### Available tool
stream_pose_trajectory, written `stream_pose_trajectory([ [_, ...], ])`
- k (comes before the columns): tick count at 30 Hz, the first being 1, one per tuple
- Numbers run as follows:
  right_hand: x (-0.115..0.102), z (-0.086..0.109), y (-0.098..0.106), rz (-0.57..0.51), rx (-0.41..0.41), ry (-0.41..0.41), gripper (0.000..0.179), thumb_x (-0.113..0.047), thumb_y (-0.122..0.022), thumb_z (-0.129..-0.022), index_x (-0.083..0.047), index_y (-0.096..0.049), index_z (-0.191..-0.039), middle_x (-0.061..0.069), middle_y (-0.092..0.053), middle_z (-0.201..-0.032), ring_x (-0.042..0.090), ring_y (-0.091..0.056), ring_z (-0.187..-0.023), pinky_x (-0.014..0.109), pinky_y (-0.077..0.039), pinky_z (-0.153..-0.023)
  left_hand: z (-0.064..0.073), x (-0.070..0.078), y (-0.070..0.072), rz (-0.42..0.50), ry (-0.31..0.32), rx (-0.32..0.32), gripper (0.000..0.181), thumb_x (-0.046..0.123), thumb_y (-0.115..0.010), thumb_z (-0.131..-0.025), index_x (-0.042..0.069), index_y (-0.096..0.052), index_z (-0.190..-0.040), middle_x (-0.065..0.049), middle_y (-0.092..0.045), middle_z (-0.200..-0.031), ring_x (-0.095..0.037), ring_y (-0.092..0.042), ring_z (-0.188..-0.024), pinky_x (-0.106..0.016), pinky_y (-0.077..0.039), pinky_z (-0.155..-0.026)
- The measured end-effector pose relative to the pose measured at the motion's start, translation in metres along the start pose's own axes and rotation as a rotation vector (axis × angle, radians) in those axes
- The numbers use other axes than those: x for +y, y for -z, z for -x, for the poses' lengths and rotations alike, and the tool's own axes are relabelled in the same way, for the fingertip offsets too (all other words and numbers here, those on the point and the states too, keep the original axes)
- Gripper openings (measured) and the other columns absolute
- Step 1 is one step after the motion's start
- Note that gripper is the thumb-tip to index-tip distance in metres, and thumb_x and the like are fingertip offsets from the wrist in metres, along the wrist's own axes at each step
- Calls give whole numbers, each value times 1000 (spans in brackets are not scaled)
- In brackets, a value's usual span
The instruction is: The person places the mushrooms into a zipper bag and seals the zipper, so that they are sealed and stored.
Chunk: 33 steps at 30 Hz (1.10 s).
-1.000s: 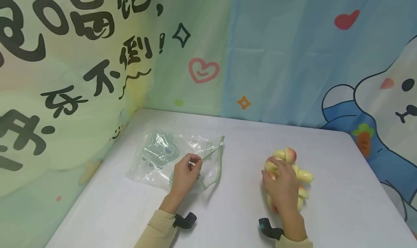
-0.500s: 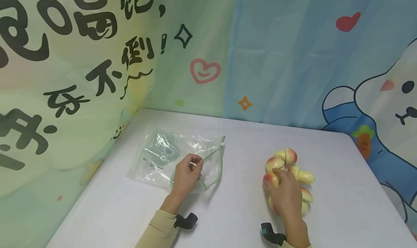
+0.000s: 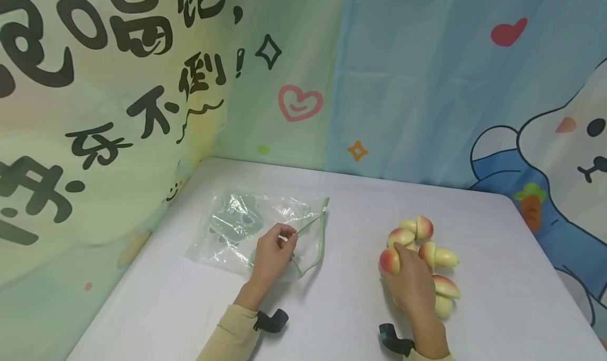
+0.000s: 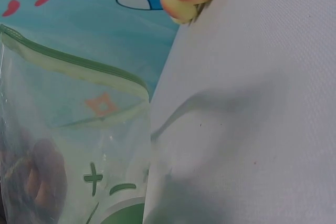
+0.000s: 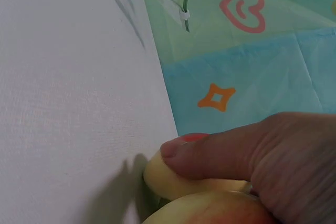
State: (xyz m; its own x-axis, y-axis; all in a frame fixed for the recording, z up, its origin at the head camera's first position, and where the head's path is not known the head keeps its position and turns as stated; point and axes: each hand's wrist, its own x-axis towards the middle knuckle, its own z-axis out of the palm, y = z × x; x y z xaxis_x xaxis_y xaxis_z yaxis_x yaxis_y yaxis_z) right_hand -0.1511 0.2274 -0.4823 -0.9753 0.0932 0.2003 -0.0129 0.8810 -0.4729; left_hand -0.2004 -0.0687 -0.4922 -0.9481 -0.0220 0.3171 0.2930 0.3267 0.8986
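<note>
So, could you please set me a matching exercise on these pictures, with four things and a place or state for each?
1. left hand
2. right hand
3. bag
4. orange star

A. gripping a mushroom-shaped piece
B. printed on the blue cloth
C. holding the bag near its opening
D. see-through, with green edging

Pairs: 1-C, 2-A, 3-D, 4-B

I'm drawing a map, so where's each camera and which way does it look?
Head: on the person's head, facing forward and down at the table, bag and mushrooms; left hand, right hand and sleeves show.
Left wrist: worn there, facing the bag; fingers show dimly through it, the right hand's up top.
Right wrist: worn there, facing mushrooms and curtain; thumb and part of the hand show.
Both wrist views share the bag and orange star.
</note>
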Motion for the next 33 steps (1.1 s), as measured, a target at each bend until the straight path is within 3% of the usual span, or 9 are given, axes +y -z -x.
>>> stream_pose_trajectory([
  [5,-1,-1,-2,-38,42,-3,58,-26,-67,-88,-2,-48,-138,21,-56,-130,44,-51,-117,59,-41,-97,0,0,0,11,6,-4,8,4,-66,-89,6,-65,-96,-3,-66,-83,-9,-55,-53,-23,-51,-45],
  [11,-8,-1,-4,-116,151,14,60,-20,-74,-83,-4,-51,-135,18,-57,-132,38,-50,-123,56,-40,-100,0,0,0,28,8,-14,8,5,-66,-89,7,-66,-97,-4,-66,-85,-8,-55,-53,-24,-51,-45],
  [18,-26,-3,-14,-312,272,81,67,-11,-83,-74,-7,-55,-136,14,-59,-132,32,-53,-122,50,-43,-99,0,0,0,36,8,-37,10,4,-66,-89,7,-66,-98,-4,-66,-87,-9,-56,-55,-24,-53,-47],
  [25,-42,-5,-35,-427,205,156,72,-8,-87,-70,-6,-55,-135,12,-60,-131,27,-58,-117,40,-52,-92,1,1,-1,20,-5,-63,11,4,-65,-89,6,-66,-100,-4,-66,-88,-9,-56,-57,-23,-51,-47],
  [33,-62,-2,-53,-581,107,140,71,-9,-86,-73,-7,-53,-137,8,-58,-135,21,-56,-119,42,-56,-89,3,0,-3,-5,-72,-115,14,6,-65,-88,7,-66,-102,-2,-67,-91,-6,-56,-62,-21,-49,-50],
])
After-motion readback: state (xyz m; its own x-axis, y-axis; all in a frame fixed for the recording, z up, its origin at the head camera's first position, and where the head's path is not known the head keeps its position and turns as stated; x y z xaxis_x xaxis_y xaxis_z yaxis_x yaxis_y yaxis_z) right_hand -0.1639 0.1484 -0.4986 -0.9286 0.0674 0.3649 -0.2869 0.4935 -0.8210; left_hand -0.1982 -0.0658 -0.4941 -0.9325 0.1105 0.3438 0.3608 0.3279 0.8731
